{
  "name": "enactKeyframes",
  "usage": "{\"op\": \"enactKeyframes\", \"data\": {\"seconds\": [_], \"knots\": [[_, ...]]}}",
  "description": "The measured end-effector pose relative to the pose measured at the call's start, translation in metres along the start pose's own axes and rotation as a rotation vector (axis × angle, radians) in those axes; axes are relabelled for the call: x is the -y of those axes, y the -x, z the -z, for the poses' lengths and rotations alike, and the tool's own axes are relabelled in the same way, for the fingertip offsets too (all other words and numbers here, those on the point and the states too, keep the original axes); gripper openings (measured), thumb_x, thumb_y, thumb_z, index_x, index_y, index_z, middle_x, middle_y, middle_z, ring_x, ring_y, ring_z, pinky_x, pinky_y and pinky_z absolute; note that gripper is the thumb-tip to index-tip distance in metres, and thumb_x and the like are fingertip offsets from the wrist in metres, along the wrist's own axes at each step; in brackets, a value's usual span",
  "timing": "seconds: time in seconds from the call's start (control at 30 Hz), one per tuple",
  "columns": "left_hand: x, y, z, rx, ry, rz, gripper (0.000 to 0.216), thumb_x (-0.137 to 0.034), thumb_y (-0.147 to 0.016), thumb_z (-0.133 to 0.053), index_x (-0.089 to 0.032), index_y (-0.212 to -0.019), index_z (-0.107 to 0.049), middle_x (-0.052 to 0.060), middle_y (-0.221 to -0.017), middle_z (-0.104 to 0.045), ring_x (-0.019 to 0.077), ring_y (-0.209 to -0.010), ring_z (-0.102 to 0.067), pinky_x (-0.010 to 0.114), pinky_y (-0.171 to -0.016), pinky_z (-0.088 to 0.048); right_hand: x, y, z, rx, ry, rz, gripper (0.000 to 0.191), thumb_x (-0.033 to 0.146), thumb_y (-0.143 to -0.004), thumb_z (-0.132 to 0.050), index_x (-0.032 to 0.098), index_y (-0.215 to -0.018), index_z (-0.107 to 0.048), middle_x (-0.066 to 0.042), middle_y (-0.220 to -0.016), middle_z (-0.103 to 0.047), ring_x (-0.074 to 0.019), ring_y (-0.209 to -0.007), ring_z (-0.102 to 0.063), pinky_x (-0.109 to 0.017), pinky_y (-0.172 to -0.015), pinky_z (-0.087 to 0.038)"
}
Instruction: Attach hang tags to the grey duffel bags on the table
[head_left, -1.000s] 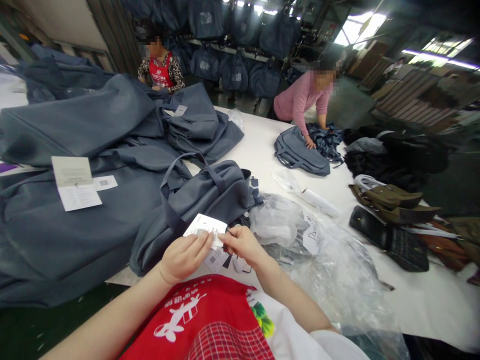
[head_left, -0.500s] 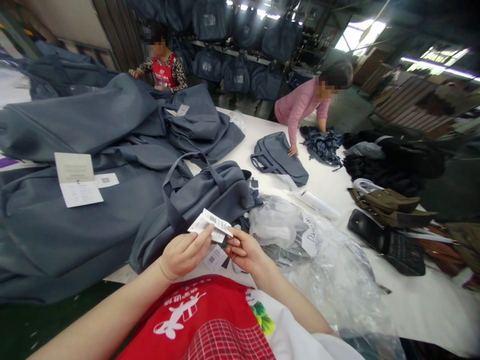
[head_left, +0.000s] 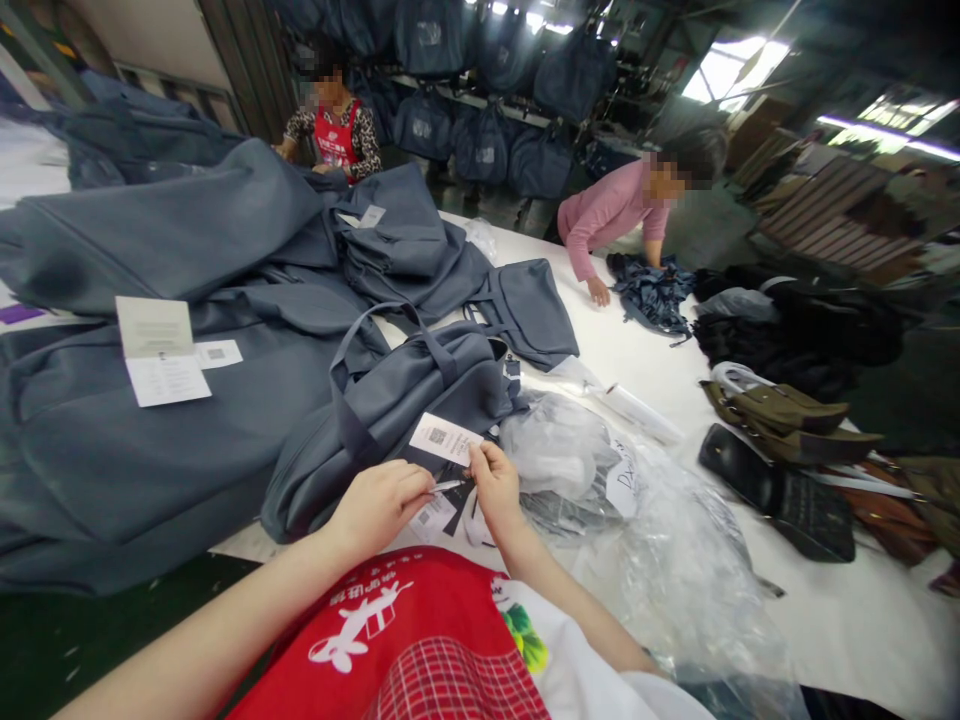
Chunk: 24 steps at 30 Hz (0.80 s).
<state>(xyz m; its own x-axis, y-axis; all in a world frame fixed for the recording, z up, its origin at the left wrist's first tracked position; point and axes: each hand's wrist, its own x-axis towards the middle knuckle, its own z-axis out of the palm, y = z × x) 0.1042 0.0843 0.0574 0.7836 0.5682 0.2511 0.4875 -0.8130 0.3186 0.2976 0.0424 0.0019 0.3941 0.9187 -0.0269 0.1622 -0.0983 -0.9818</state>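
A grey handled bag (head_left: 390,410) lies on the white table (head_left: 652,370) just ahead of me. My right hand (head_left: 495,485) pinches the corner of a white printed tag (head_left: 444,438) that rests over the bag's near edge. My left hand (head_left: 379,505) is closed, its fingertips on a thin pale strip (head_left: 448,486) beside the tag. More tags and a dark string (head_left: 442,515) lie under both hands.
A pile of grey bags (head_left: 172,330) with paper sheets (head_left: 159,350) fills the left. Crumpled clear plastic (head_left: 637,510) lies to my right, dark bags (head_left: 780,440) beyond it. Two people work at the far side; one in pink reaches a hand (head_left: 598,292) onto the table.
My right hand has taken the tag and lifted it toward the bag; my left hand let go of it and holds a thin strip. The person in pink slid a grey bag left.
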Motion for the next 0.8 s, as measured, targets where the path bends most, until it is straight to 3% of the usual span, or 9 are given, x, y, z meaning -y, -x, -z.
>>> {"op": "enactKeyframes", "data": {"seconds": [0.07, 0.17, 0.23, 0.37, 0.47, 0.6, 0.7, 0.8], "knots": [[0.001, -0.002, 0.004, -0.052, 0.047, 0.076, 0.012, -0.025, -0.089, -0.056, -0.02, -0.081, -0.064, 0.004, -0.104, -0.069, 0.0168, -0.09, -0.064, 0.03, -0.081, -0.052, 0.01, -0.001, 0.007, 0.157, 0.211, 0.161, 0.025, 0.036, -0.091, -0.051, 0.019, -0.088, -0.068, -0.003, -0.08, -0.068, -0.0151, -0.074, -0.06, -0.026, -0.07, -0.045], [0.003, -0.005, 0.009, -0.129, 0.02, 0.15, 0.015, -0.025, -0.087, -0.056, -0.019, -0.075, -0.064, 0.011, -0.137, -0.053, 0.024, -0.111, -0.058, 0.039, -0.094, -0.048, 0.023, -0.002, 0.015, 0.433, 0.447, 0.332, 0.022, 0.028, -0.091, -0.05, 0.022, -0.098, -0.071, -0.005, -0.093, -0.072, -0.0166, -0.084, -0.064, -0.027, -0.077, -0.046], [0.002, -0.007, 0.009, -0.102, 0.077, 0.175, 0.014, -0.023, -0.087, -0.054, -0.019, -0.076, -0.063, 0.01, -0.135, -0.055, 0.0238, -0.113, -0.058, 0.038, -0.096, -0.048, 0.029, -0.003, 0.017, 0.506, 0.498, 0.356, 0.024, 0.025, -0.092, -0.048, 0.023, -0.103, -0.07, -0.004, -0.097, -0.072, -0.0163, -0.087, -0.065, -0.027, -0.079, -0.046], [0.001, -0.009, 0.005, -0.009, 0.289, 0.34, 0.012, -0.026, -0.089, -0.051, -0.021, -0.083, -0.06, 0.003, -0.097, -0.072, 0.0183, -0.088, -0.067, 0.032, -0.083, -0.051, 0.034, -0.004, 0.019, 0.457, 0.408, 0.304, 0.027, 0.028, -0.095, -0.045, 0.022, -0.1, -0.07, -0.003, -0.092, -0.072, -0.0144, -0.08, -0.065, -0.025, -0.075, -0.046], [0.002, -0.01, 0.004, -0.014, 0.353, 0.449, 0.012, -0.03, -0.087, -0.054, -0.021, -0.081, -0.06, 0.001, -0.09, -0.072, 0.0185, -0.084, -0.066, 0.031, -0.08, -0.05, 0.036, -0.003, 0.02, 0.451, 0.381, 0.282, 0.026, 0.033, -0.093, -0.049, 0.02, -0.102, -0.07, -0.002, -0.078, -0.07, -0.0129, -0.067, -0.061, -0.023, -0.065, -0.044], [0.005, -0.01, 0.004, 0.04, 0.382, 0.49, 0.016, -0.034, -0.087, -0.055, -0.021, -0.078, -0.059, -0.001, -0.08, -0.07, 0.0172, -0.075, -0.066, 0.029, -0.073, -0.051, 0.037, -0.001, 0.018, 0.491, 0.583, 0.312, 0.022, 0.037, -0.088, -0.058, 0.02, -0.095, -0.07, -0.002, -0.072, -0.067, -0.0132, -0.066, -0.059, -0.022, -0.061, -0.039], [0.002, -0.009, -0.005, -0.012, 0.199, 0.477, 0.018, -0.033, -0.087, -0.055, -0.02, -0.096, -0.061, 0.006, -0.097, -0.071, 0.0223, -0.089, -0.067, 0.034, -0.081, -0.052, 0.038, 0.0, 0.009, 0.537, 0.778, 0.323, 0.025, 0.034, -0.093, -0.05, 0.019, -0.084, -0.068, -0.004, -0.077, -0.069, -0.0139, -0.07, -0.061, -0.023, -0.064, -0.038], [-0.008, -0.01, -0.019, -0.114, 0.084, 0.412, 0.034, -0.022, -0.086, -0.052, -0.014, -0.12, -0.053, 0.014, -0.122, -0.063, 0.0251, -0.112, -0.06, 0.038, -0.096, -0.048, 0.038, 0.002, -0.003, 0.539, 0.836, 0.298, 0.024, 0.03, -0.093, -0.048, 0.018, -0.08, -0.065, -0.005, -0.078, -0.069, -0.0146, -0.071, -0.061, -0.024, -0.064, -0.037]]}}
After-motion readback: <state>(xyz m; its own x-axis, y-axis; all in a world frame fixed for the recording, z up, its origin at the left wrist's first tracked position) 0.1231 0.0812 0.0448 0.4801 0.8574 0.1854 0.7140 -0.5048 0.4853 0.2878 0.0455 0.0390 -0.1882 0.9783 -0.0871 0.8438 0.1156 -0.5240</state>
